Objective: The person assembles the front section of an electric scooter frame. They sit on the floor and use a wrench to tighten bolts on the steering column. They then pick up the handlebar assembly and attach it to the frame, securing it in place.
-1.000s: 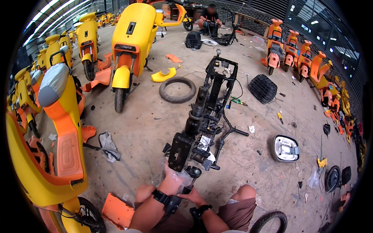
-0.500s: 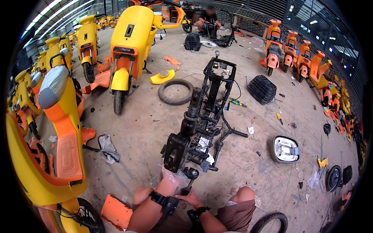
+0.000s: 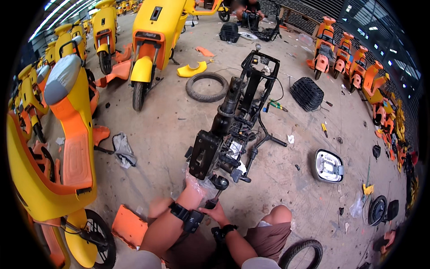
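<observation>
On the floor (image 3: 163,127), the black scooter frame (image 3: 222,121) is sitting with its near end facing me, presumably for easy reach. My left hand (image 3: 197,184) is resting at that end, perhaps for steadiness, fingers hiding, so I cannot tell its grip; my right hand (image 3: 217,213) is gripping a dark-handled tool (image 3: 211,204).

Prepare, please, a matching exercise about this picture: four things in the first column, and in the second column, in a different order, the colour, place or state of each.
Column one
1. Right hand
2. Vehicle frame
3. Cloth
4. Rounded shell

Column two
A. Grey, crumpled, to the left of the frame
B. White inside, to the right of the frame
C. Closed around a dark handle
D. Black, near the picture's centre

Right pairs
1-C, 2-D, 3-A, 4-B
</observation>
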A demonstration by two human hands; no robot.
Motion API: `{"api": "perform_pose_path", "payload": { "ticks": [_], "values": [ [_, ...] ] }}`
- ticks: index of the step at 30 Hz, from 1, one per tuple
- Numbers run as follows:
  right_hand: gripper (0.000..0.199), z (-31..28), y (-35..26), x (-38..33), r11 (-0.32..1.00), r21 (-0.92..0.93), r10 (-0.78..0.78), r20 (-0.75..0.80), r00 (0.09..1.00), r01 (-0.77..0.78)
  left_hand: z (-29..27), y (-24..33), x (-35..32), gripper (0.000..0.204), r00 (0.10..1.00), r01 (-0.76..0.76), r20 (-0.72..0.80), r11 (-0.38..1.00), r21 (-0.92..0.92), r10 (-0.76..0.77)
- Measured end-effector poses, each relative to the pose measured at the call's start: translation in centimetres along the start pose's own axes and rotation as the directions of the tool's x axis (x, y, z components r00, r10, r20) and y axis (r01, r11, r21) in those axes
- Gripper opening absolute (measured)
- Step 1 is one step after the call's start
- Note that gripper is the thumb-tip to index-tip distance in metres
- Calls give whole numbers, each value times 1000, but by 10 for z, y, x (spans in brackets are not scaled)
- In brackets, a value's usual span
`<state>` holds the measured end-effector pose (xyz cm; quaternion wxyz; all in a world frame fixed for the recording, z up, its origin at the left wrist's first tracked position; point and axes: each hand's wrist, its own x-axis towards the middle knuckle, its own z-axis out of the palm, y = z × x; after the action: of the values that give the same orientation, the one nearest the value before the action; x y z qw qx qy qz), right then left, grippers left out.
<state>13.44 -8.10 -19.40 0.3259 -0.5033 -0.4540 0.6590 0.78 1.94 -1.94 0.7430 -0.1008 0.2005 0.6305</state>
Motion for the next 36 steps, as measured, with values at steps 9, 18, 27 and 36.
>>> {"api": "perform_pose_path", "payload": {
  "ticks": [9, 18, 27, 36],
  "values": [
    [68, 2, -6, 6, 983, 184, -6, -67, 998, 18, 11, 1, -4, 45, 1000, 0, -12, 1000, -6, 0],
    [71, 21, -28, 6, 952, -20, -298, -281, 912, 305, 23, 0, -18, 43, 991, -6, -133, 1000, 1, 6],
    [76, 10, 12, 3, 980, -60, -196, -190, 962, 188, 18, 2, -12, 38, 994, -19, -107, 999, 27, 22],
    [70, 7, 28, 9, 989, -23, -145, -148, 978, 143, 13, 1, -14, 35, 999, -6, -39, 1000, 20, 7]
  ]
}}
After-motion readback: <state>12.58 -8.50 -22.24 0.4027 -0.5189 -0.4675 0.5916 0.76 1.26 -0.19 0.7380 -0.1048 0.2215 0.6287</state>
